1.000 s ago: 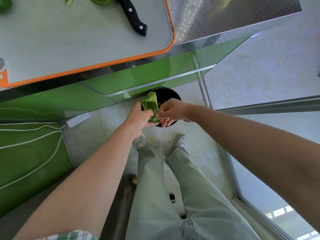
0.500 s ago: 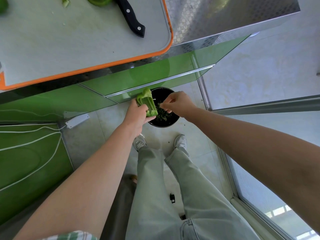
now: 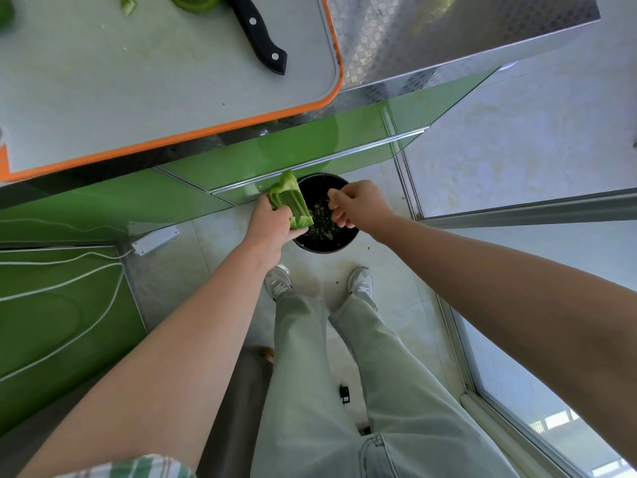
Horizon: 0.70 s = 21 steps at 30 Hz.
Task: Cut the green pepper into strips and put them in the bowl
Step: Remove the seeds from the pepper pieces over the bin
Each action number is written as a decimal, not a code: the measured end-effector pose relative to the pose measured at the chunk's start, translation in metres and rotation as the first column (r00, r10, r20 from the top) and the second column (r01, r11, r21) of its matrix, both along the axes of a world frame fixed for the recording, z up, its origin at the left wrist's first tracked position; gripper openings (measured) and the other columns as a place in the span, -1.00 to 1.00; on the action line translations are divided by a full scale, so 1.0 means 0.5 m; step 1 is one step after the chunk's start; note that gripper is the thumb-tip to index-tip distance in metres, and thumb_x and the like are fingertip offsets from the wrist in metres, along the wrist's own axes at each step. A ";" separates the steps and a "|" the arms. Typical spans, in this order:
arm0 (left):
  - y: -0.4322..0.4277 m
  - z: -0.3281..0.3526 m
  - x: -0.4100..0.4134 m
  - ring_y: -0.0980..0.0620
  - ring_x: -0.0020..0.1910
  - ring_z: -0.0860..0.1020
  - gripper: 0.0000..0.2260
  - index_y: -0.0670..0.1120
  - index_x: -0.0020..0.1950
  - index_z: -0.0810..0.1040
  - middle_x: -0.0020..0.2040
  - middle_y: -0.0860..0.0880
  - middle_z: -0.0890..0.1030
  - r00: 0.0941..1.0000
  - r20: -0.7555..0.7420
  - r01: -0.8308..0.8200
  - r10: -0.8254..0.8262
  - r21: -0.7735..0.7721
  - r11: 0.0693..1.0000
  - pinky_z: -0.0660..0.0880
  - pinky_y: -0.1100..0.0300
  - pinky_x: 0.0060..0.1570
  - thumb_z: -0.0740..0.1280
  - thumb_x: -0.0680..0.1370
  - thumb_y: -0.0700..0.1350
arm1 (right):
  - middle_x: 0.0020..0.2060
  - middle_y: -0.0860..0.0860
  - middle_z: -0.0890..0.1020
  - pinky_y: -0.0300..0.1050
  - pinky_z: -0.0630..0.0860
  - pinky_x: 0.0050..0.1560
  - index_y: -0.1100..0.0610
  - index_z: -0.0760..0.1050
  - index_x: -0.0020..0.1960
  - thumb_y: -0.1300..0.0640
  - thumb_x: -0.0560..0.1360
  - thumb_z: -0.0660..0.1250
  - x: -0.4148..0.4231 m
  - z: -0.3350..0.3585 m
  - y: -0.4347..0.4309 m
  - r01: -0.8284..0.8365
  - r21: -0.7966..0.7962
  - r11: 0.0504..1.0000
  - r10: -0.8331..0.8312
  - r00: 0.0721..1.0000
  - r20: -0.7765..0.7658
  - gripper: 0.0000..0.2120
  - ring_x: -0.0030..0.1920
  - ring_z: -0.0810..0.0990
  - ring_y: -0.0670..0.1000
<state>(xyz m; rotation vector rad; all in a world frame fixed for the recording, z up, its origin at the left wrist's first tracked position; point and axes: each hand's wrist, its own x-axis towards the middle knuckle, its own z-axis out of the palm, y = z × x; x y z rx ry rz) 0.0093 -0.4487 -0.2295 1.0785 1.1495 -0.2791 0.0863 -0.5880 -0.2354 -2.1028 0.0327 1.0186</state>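
We look down on a steel counter (image 3: 431, 39) with an embossed checker pattern, above and beyond the black round bin (image 3: 324, 248) that stands on the pale tiled floor. On the counter, up and to the left of the bin, lies a flat grey cutting board (image 3: 138, 81) with a rounded orange rim. Glossy green cabinet doors (image 3: 293, 146) with a thin metal rail rise just behind the bin.

Over the bin's left edge, the person's left hand (image 3: 270, 225) grips a piece of green pepper (image 3: 287, 201), fingers curled round its lower end. The piece is a hollow, ribbed shell, its open inside turned toward us. Over the bin's right side the right hand (image 3: 363, 205) hovers with fingers curled and thumb against forefinger; we cannot tell whether it pinches anything.

Far above the bin, a knife (image 3: 260, 36) with a black riveted handle rests on the board. Left of it are another cut pepper half (image 3: 193, 0) and a small chip (image 3: 127, 4). A white power strip (image 3: 155, 238) lies on the floor left of the bin. Inside the bin sit fine green scraps (image 3: 322, 222).
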 end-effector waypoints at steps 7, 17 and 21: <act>-0.003 0.009 0.009 -0.12 0.14 0.53 -0.66 -0.17 0.31 0.37 0.26 -0.15 0.44 1.000 -0.009 -0.015 0.015 -0.012 1.000 0.61 0.01 0.02 0.11 0.57 -0.41 | -0.06 0.02 0.67 -0.11 0.54 0.06 0.15 0.64 0.03 0.26 0.47 0.33 0.006 0.000 -0.003 -0.207 -0.115 0.971 0.226 0.957 0.184 -0.82 -0.06 0.59 -0.02; -0.011 0.014 0.012 -0.08 0.15 0.54 -0.72 -0.14 0.32 0.36 0.24 -0.11 0.47 1.000 0.005 0.030 -0.030 -0.037 0.999 0.60 -0.02 0.04 0.13 0.63 -0.32 | -0.28 -0.14 0.58 -0.41 0.35 -0.24 0.15 0.65 -0.09 0.11 0.48 0.42 -0.011 0.016 0.026 -0.399 0.062 0.915 0.385 0.908 0.166 -0.89 -0.27 0.49 -0.24; -0.008 0.011 0.009 -0.12 0.20 0.50 -0.68 -0.12 0.34 0.35 0.29 -0.12 0.42 0.999 -0.007 0.044 -0.044 -0.004 0.999 0.60 -0.04 0.06 0.08 0.62 -0.35 | -0.39 -0.06 0.52 -0.23 0.36 -0.31 0.18 0.61 -0.14 0.07 0.51 0.38 -0.004 0.000 0.018 -0.126 0.005 0.992 0.125 0.991 0.039 -0.83 -0.38 0.42 -0.09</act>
